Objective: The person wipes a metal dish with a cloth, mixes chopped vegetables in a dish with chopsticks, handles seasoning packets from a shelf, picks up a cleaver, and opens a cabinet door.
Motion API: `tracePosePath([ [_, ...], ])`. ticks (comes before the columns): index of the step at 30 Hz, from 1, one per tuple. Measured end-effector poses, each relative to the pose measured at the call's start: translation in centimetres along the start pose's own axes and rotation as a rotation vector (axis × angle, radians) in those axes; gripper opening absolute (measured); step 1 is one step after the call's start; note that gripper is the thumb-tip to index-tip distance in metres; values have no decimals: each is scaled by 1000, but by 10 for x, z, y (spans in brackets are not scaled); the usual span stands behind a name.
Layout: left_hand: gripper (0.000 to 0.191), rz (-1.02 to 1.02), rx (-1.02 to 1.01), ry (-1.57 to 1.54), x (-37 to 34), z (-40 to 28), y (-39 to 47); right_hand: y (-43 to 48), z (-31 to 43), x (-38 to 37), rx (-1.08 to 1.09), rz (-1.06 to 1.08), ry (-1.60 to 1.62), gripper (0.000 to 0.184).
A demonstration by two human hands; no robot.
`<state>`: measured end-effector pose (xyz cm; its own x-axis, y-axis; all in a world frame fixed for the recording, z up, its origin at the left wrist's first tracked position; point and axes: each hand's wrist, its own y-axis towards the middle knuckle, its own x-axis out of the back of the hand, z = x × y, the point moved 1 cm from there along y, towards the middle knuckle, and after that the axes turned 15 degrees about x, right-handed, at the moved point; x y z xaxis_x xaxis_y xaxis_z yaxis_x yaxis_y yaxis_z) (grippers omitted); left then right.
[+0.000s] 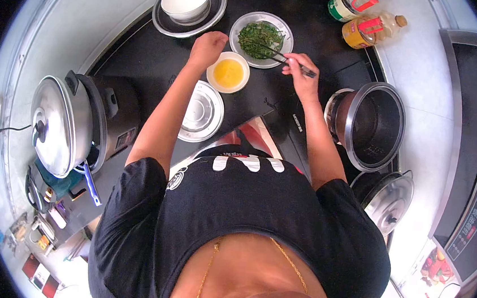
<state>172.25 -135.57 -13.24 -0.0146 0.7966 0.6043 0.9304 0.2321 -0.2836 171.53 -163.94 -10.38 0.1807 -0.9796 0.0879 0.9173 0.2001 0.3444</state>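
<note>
My right hand (302, 73) grips a pair of dark chopsticks (277, 53). Their tips reach into chopped green leaves (256, 38) heaped on a metal plate (288, 30). Left of that plate, my left hand (208, 48) has its fingers curled in, and I see nothing in them. It is by the upper left rim of a white bowl (228, 73) that contains yellow liquid, which looks like beaten egg. Below the bowl lies a shallow metal dish (202, 114), partly covered by my left forearm.
White bowls (185, 1) stand on a metal tray at the back left. Two plastic bottles (361, 32) are at the back right. On the right are a deep dark inner pot (376, 127) and a lidded pot (389, 202). A lidded electric cooker (59, 127) stands on the left.
</note>
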Motion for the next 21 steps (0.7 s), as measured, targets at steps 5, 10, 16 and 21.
tracePosePath([
  [5,26,-3,23,99,-17,6,16,2,-25,-11,219,86,-287,15],
  [10,26,-4,-4,115,-22,20,22,10,-25,10,53,-100,-213,18],
  [16,24,23,29,91,-24,25,26,19,-28,16,6,-196,-196,23],
  [21,24,6,23,101,-22,27,31,7,-30,-5,51,-154,-170,22],
])
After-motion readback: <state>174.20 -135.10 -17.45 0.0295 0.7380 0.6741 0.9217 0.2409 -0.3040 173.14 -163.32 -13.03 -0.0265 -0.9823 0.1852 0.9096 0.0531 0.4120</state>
